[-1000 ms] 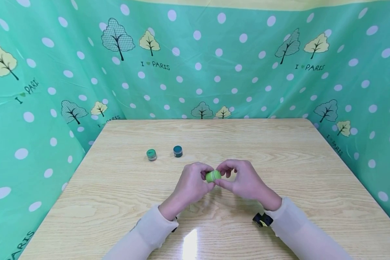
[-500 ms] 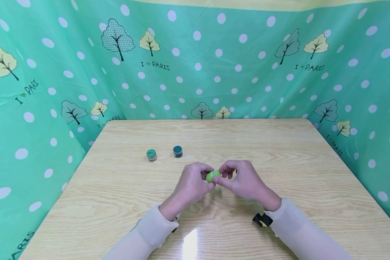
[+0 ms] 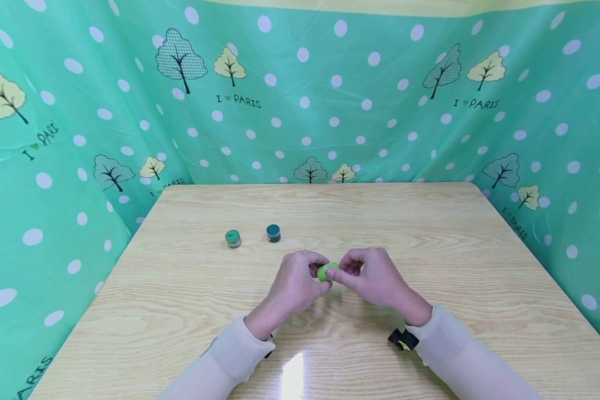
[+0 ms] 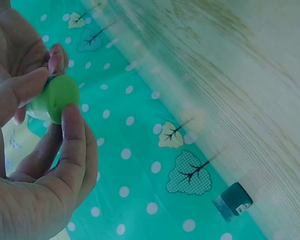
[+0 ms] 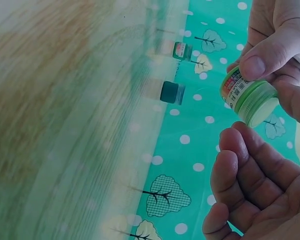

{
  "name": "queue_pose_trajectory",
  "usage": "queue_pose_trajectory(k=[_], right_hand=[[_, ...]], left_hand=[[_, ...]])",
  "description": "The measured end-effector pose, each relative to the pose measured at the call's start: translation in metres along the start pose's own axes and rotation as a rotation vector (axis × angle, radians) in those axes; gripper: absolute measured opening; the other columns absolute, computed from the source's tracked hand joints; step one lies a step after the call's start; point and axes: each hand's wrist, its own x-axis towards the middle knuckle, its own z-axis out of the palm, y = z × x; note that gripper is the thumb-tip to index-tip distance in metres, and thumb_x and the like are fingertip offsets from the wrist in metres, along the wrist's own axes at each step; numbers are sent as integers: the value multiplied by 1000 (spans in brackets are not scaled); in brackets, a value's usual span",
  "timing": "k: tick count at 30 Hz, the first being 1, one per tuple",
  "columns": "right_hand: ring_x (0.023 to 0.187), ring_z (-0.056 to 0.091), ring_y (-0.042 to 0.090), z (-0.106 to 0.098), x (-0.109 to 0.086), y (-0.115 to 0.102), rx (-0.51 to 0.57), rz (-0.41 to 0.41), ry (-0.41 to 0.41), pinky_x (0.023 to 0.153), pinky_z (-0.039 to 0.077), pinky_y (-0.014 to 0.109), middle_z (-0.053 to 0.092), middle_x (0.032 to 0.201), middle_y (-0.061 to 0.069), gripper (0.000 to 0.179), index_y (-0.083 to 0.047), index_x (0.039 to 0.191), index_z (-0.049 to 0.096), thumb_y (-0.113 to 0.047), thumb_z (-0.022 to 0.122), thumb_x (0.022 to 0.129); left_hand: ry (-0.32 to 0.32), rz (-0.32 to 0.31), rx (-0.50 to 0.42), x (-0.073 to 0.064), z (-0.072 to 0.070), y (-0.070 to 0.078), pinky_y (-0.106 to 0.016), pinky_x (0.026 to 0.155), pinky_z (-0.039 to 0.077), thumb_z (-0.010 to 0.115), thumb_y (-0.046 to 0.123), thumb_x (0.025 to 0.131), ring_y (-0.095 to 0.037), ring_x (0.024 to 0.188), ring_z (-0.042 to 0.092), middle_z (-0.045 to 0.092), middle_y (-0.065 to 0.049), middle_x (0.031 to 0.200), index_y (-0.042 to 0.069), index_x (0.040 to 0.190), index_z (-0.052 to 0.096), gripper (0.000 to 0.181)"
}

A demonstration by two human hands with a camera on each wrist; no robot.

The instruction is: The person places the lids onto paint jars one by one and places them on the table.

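A small light-green paint jar is held above the table, tilted on its side. My left hand pinches it between thumb and fingers. Its solid green end faces the left wrist camera. In the right wrist view the printed label and a clearer ringed end show. My right hand is beside that end, its thumb touching the jar. The other right fingers are loosely bent and appear apart from the jar.
A green-lidded jar and a dark teal jar stand on the wooden table, left of and beyond my hands. A dotted green cloth hangs behind and at both sides.
My right thumb has slid left across the jar, and the right fingers have drawn slightly away from it. My left hand stays in place, gripping the jar. The two standing jars have not moved.
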Motion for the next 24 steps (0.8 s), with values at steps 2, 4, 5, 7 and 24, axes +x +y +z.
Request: queue_pose_trajectory(k=[2, 4, 5, 7, 24], right_hand=[[61, 56, 11, -1, 0, -1, -3, 0, 2, 55, 48, 26, 63, 68, -11, 24, -19, 78, 72, -39, 82, 89], [64, 57, 12, -2, 0, -2, -3, -9, 9, 56, 49, 27, 65, 73, -9, 24, -17, 84, 74, -39, 84, 87], [67, 57, 13, -2, -1, -2, -1, -17, 10, 57, 49, 27, 66, 76, -7, 26, -15, 89, 75, -39, 85, 85], [73, 59, 15, -4, -1, -2, 2, -44, 11, 61, 50, 30, 68, 85, -5, 32, -12, 100, 75, -36, 88, 82], [80, 64, 19, -5, -1, 0, 9, -181, -20, 75, 43, 35, 71, 96, -12, 33, -16, 108, 76, -8, 89, 79]], left_hand=[[-1, 0, -3, 0, 0, 0, -19, 69, 55, 87, 2, 77, -14, 78, 66, 73, -2, 87, 2, 100, 78, 25], [-1, -2, -8, 0, 0, 0, -19, 69, 56, 87, 2, 77, -14, 77, 66, 73, -3, 87, 2, 99, 78, 24], [0, -2, -9, 0, 0, 0, -19, 69, 56, 87, 3, 77, -14, 77, 66, 73, -3, 87, 2, 99, 77, 24], [1, -2, -11, 0, 0, 0, -19, 68, 56, 87, 4, 77, -13, 77, 66, 72, -3, 87, 2, 99, 77, 24], [7, 22, -19, 0, 0, 0, -20, 67, 56, 87, 1, 76, -13, 75, 66, 72, -2, 85, 4, 96, 78, 22]])
